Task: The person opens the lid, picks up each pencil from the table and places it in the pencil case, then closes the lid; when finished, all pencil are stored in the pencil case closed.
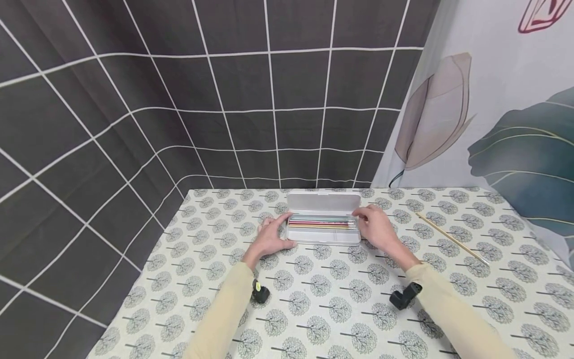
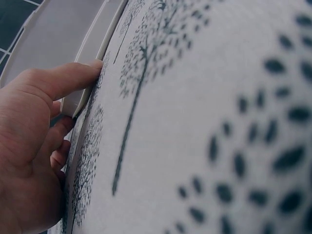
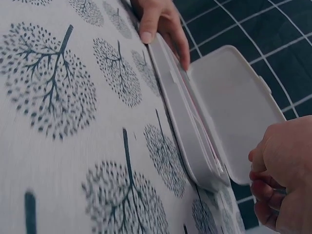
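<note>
A white pencil case (image 1: pixel 323 242) lies open on the patterned cloth, its lid (image 1: pixel 324 202) raised at the back. Several coloured pencils (image 1: pixel 320 223) lie lengthwise inside, mostly toward the back. My left hand (image 1: pixel 270 238) grips the case's left end; in the left wrist view the thumb (image 2: pixel 73 80) presses the front wall and the other fingers are bent at the end. Beside the right end is my right hand (image 1: pixel 375 227), near the lid's lower corner. The right wrist view shows its fingers (image 3: pixel 265 192) curled, with nothing visible between them.
A single thin tan pencil-like stick (image 1: pixel 453 238) lies slanted on the cloth to the right. Behind the table (image 1: pixel 314 304) hangs a dark curtain with white grid lines (image 1: pixel 296 85). A pale leaf-printed curtain (image 1: pixel 489 99) hangs at the right.
</note>
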`<action>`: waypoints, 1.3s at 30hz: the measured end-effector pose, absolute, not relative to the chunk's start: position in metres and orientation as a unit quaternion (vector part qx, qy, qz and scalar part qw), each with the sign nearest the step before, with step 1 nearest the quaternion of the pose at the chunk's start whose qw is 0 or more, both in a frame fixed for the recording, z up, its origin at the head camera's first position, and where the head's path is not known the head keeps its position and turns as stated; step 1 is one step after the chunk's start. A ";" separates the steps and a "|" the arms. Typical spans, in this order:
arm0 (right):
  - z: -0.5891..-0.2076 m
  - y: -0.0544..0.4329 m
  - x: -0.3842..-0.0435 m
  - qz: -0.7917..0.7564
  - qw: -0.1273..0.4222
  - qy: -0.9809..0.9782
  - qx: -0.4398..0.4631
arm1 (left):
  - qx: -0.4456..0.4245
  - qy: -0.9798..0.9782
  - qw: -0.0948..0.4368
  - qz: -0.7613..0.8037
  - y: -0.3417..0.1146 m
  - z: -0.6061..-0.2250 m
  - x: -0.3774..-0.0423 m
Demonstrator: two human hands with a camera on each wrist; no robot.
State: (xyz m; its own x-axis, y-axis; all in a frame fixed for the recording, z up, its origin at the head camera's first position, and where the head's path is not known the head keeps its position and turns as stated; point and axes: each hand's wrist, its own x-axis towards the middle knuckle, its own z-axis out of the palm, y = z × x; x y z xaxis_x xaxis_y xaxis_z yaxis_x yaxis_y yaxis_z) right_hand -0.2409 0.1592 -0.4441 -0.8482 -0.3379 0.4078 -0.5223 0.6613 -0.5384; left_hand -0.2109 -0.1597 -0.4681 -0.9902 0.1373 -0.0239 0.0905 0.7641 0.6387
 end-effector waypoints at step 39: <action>-0.454 0.343 -0.170 0.312 0.150 -0.938 0.032 | 0.059 0.939 0.036 0.337 -0.159 -0.466 -0.211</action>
State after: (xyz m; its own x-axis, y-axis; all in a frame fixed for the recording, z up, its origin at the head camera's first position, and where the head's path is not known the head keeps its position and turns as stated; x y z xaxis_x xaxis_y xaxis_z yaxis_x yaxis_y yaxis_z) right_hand -0.1703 0.3434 -0.4538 -0.9528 0.0346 0.3016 -0.1529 0.8036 -0.5752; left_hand -0.2107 -0.1592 -0.4664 -0.9904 0.1355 -0.0276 0.0870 0.7656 0.6374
